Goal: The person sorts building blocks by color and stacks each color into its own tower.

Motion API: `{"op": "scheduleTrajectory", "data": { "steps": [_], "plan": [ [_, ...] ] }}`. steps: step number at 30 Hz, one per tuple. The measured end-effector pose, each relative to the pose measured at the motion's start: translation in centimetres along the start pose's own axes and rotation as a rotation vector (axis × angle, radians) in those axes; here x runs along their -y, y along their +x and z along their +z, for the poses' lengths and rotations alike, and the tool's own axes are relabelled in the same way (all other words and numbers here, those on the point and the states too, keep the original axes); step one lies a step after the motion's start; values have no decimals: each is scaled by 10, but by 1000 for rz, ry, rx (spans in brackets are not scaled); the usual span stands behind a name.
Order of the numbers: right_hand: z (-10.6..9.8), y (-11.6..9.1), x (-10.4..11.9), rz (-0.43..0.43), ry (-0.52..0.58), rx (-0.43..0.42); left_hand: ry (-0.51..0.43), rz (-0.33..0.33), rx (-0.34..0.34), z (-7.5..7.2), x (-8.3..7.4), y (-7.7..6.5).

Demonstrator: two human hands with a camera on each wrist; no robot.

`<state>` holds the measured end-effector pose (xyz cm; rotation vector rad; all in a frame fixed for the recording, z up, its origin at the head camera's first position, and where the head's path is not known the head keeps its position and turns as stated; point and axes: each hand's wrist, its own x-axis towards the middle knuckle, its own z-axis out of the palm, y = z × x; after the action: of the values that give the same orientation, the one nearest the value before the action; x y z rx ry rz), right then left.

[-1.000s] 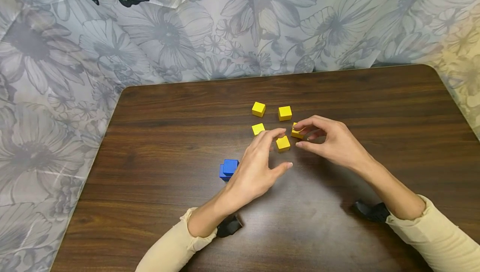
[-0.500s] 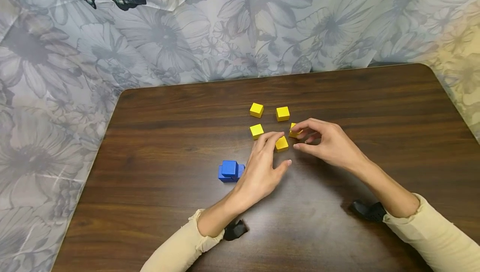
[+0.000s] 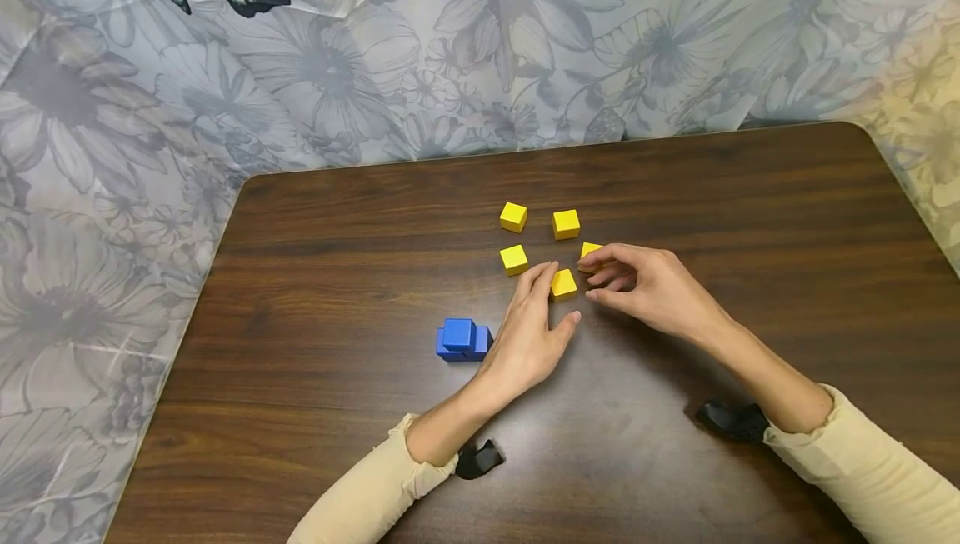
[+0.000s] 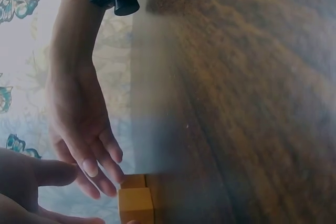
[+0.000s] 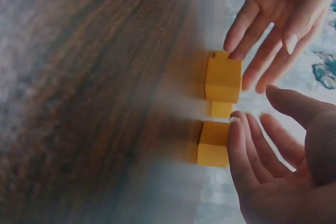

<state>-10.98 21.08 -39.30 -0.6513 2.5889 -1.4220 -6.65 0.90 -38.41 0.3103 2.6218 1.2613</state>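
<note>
Several yellow cubes lie in a loose ring on the table. My left hand [image 3: 525, 340] reaches up beside the nearest yellow cube [image 3: 563, 286], fingers extended along its left side and thumb spread apart. Just to the right, my right hand [image 3: 652, 290] has its fingertips at the rightmost yellow cube [image 3: 590, 252], partly covering it. In the right wrist view, the right fingers [image 5: 237, 145] lie against the side of that cube [image 5: 213, 145], and the thumb stands away from it. The left wrist view shows both hands near two cubes, one yellow cube [image 4: 135, 205] in front.
Beyond the hands sit three more yellow cubes, at back left [image 3: 513, 217], back right [image 3: 566, 225] and left [image 3: 513, 260]. A small stack of blue blocks [image 3: 459, 337] stands left of the left hand. The wooden table [image 3: 337, 277] ends at a floral cloth [image 3: 337, 69].
My left hand has shifted slightly right, uncovering more of the blue stack, and its fingers have drawn in beside the nearest yellow cube. The right hand's fingers and thumb have come slightly closer together.
</note>
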Motion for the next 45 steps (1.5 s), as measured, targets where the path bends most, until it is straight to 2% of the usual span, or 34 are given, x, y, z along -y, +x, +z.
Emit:
{"op": "scheduleTrajectory", "data": {
  "steps": [5, 10, 15, 20, 25, 30, 35, 45],
  "plan": [
    [2, 2, -1, 43, -10, 23, -51, -25, -19, 2, 1, 2],
    [4, 4, -3, 50, -51, 31, -73, -25, -26, 6, 3, 3],
    [6, 5, -4, 47, -104, 33, -83, -48, -10, 10, 5, 4],
    [7, 8, -4, 60, -113, 46, -81, -48, 0, 10, 6, 5],
    [9, 11, -4, 91, -116, 63, -130, -57, 16, 9, 6, 7],
    [11, 12, -4, 82, -154, 61, -161, -72, 26, 8, 7, 8],
    [14, 13, -5, 58, -184, 43, -161, -58, 25, 8, 9, 9],
    [10, 8, -5, 28, -193, 22, -222, -7, 19, 8, 12, 9]
  ]
}}
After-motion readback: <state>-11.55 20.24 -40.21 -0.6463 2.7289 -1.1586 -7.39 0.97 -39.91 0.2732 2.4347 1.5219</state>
